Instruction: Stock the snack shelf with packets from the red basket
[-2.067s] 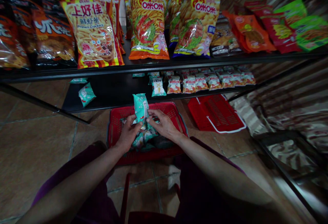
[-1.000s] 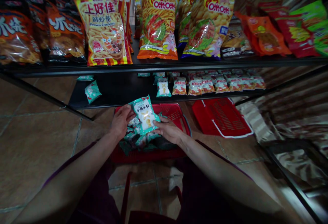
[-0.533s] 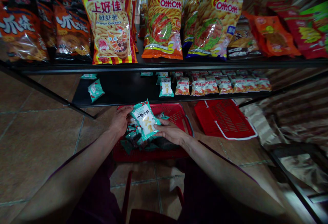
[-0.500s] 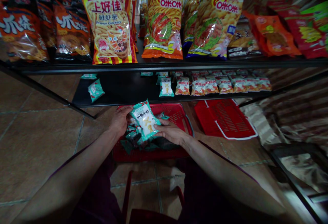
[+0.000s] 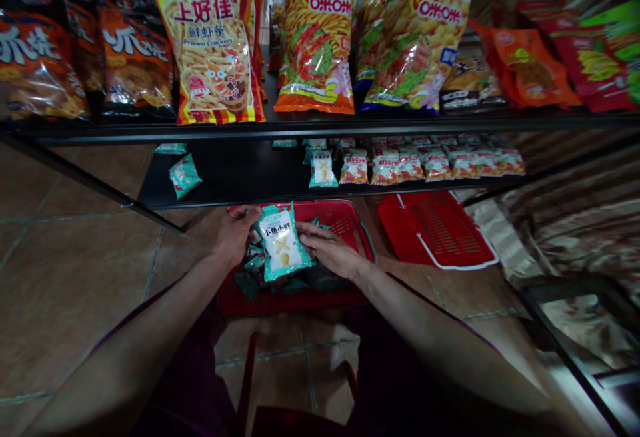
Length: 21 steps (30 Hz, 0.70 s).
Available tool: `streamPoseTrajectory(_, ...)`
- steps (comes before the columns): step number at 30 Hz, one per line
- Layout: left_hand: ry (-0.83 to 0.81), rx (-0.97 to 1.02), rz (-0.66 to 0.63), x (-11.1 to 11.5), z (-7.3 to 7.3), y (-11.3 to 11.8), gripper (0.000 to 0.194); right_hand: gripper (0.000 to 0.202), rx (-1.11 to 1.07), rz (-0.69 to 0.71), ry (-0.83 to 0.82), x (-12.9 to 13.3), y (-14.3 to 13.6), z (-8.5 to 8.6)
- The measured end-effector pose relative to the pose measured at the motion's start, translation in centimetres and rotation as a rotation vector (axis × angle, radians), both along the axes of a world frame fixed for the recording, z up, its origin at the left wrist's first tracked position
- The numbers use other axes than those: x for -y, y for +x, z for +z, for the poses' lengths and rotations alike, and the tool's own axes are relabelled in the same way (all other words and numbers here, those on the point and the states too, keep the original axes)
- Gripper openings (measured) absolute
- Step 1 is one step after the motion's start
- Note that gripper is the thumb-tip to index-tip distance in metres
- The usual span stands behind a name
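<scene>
Hands (image 5: 234, 233) hold a teal snack bag (image 5: 281, 243); black shelf (image 5: 240, 173) ahead, brown tiles (image 5: 75, 277) below.

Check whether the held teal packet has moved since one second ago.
Yes: the teal packet has shifted lower in the view, judged against the front edge of the lower shelf.

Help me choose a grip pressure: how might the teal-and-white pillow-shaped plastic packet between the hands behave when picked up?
The teal-and-white packet likely gives when squeezed, as its film edges look thin and wrinkled. It may slide, since its plastic looks glossy. It's probably light for its size, looking puffed.
</scene>
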<state>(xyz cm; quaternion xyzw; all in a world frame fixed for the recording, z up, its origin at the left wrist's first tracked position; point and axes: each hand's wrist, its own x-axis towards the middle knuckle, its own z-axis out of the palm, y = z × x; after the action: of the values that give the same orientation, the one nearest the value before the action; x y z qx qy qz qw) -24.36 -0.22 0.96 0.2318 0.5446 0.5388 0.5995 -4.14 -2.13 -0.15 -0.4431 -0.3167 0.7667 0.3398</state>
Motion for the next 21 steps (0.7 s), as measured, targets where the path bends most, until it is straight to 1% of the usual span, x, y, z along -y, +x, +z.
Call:
streamPoseTrajectory(2,0.022,-0.072,-0.060,0.2,0.0,0.2,0.019,0.036,-0.004,-0.120,0.022,-0.5,0.1,0.2)
streamPoseTrajectory(4,0.047,-0.159,-0.110,0.5,0.0,0.5,0.016,0.033,0.008,-0.189,0.045,-0.9,0.1,0.4)
streamPoseTrajectory(8,0.074,-0.275,-0.214,0.9,-0.2,1.3,0.011,0.035,0.100,-0.159,0.091,-1.0,-0.1,0.5)
streamPoseTrajectory(11,0.102,-0.327,-0.281,1.0,-0.4,1.7,0.010,0.028,0.176,-0.181,0.103,-0.8,-0.2,0.3)
streamPoseTrajectory(13,0.110,-0.303,-0.285,1.2,-0.5,1.9,0.012,0.025,0.202,-0.220,0.090,-0.9,-0.1,0.0)
streamPoseTrajectory(15,0.088,-0.218,-0.287,1.4,-0.5,2.1,0.020,0.025,0.212,-0.266,0.069,-1.0,0.1,-0.1)
streamPoseTrajectory(18,0.006,-0.104,-0.323,1.7,-0.4,2.0,0.032,0.027,0.189,-0.358,0.017,-1.3,0.5,-0.1)
streamPoseTrajectory(21,-0.083,-0.068,-0.388,2.1,-0.5,1.6,0.036,0.025,0.147,-0.437,-0.031,-1.9,1.2,0.1)
